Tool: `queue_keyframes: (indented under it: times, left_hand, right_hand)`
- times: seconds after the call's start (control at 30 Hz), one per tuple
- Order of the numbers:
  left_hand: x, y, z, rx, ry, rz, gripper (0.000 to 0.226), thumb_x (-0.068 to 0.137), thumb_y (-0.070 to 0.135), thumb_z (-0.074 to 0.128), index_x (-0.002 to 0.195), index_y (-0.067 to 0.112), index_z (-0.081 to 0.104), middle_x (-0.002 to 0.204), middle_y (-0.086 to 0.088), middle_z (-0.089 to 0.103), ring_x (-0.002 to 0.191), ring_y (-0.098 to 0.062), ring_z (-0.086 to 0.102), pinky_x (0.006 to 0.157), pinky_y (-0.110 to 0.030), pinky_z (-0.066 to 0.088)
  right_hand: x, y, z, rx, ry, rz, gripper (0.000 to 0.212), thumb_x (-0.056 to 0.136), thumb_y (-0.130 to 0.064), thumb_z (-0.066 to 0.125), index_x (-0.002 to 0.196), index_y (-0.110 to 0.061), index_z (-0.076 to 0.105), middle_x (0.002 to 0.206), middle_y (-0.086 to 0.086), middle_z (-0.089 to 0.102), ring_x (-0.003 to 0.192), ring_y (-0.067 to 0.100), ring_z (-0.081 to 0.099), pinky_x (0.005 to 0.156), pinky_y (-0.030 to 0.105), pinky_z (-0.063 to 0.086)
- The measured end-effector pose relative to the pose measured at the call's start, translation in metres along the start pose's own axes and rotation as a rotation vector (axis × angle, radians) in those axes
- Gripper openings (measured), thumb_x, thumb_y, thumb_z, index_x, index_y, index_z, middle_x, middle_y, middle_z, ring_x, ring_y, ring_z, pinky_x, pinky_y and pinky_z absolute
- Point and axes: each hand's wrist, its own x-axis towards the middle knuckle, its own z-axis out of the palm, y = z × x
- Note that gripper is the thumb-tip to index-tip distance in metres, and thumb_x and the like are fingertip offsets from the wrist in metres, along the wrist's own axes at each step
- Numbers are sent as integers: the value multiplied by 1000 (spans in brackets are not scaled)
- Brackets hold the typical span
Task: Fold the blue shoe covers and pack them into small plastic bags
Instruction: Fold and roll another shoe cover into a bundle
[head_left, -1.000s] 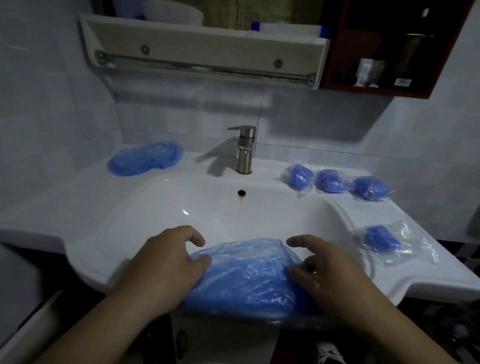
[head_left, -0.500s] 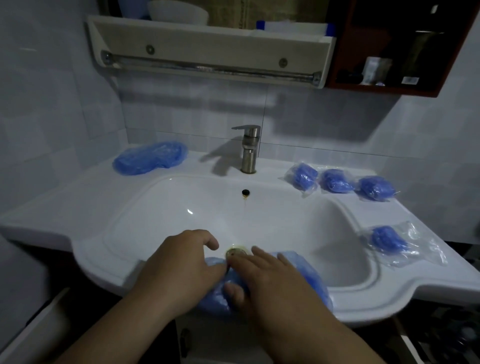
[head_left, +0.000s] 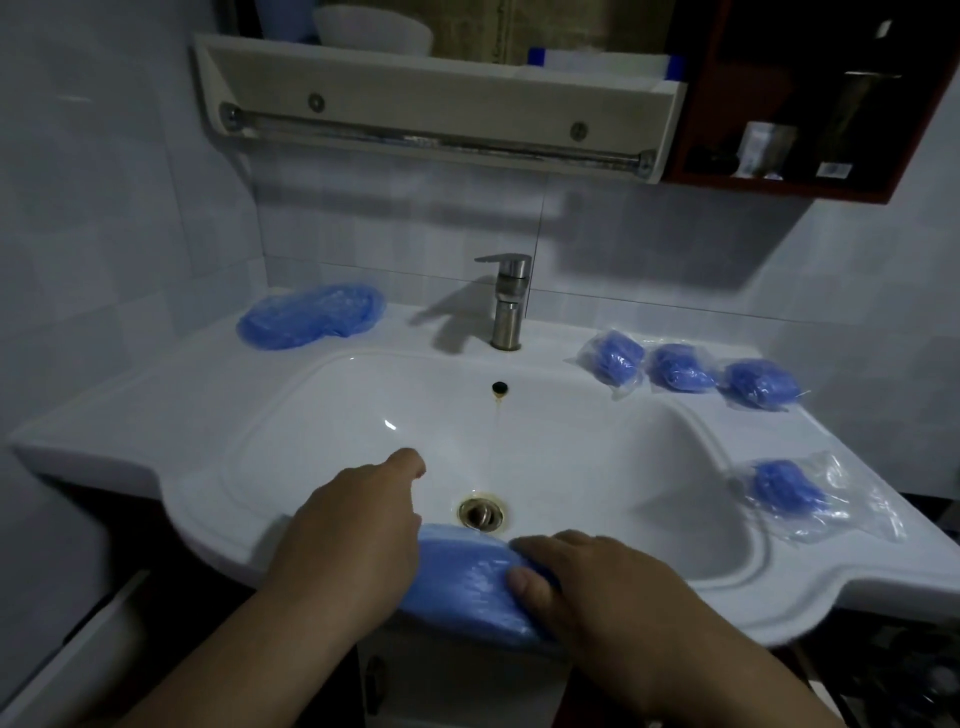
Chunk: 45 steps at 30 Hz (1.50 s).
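A folded blue shoe cover (head_left: 467, 582) lies on the front rim of the white sink (head_left: 218, 499). My left hand (head_left: 358, 530) presses down on its left end, index finger stretched out. My right hand (head_left: 587, 577) holds its right end, thumb on top and fingers curled over the far edge. A pile of unfolded blue shoe covers (head_left: 311, 316) rests at the back left of the counter. Three small plastic bags holding folded covers (head_left: 613, 356) (head_left: 678, 368) (head_left: 761, 384) line the back right, and another packed bag (head_left: 789, 491) lies on the right counter.
A steel tap (head_left: 509, 301) stands behind the basin; the drain (head_left: 480, 512) is just beyond my hands. A shelf with a towel rail (head_left: 431, 137) hangs above, next to a dark red cabinet (head_left: 810, 98).
The wide shoe cover has been folded to a narrower strip. My right hand swept left across it, then came back to its right end. The camera dipped lower.
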Motion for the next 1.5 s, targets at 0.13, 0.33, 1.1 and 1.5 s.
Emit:
queue_keyframes:
  times: [0.13, 0.33, 1.1, 1.5]
  left_hand:
    - [-2, -4, -2, 137, -1, 52, 45, 92, 17, 57, 132, 31, 42, 114, 8, 57, 96, -14, 63, 84, -33, 54]
    - [-6, 4, -22, -150, 61, 366, 20, 91, 31, 66, 110, 38, 64, 112, 23, 57, 96, 2, 56, 85, -13, 46]
    - [-18, 4, -31, -215, -357, 546, 22, 82, 59, 50, 89, 40, 58, 95, 25, 61, 92, 4, 58, 83, -23, 48]
    - [-9, -4, -33, -395, -371, 194, 7, 87, 35, 69, 87, 43, 70, 82, 21, 73, 80, 1, 69, 81, -31, 57]
  right_hand:
    - [1, 6, 2, 60, -41, -2, 34, 98, -59, 27, 110, -39, 51, 105, -8, 62, 90, 9, 56, 72, 25, 37]
    - [3, 5, 0, 87, -76, -15, 40, 97, -60, 27, 112, -36, 55, 99, -9, 64, 83, 7, 55, 62, 17, 33]
    - [-28, 45, -24, 182, 112, -222, 22, 79, -30, 60, 96, -33, 73, 104, -24, 59, 98, -1, 59, 76, 9, 43]
    - [-30, 42, -29, 395, 100, 2, 13, 90, -24, 65, 92, -35, 72, 86, -18, 71, 82, -1, 66, 76, 17, 51]
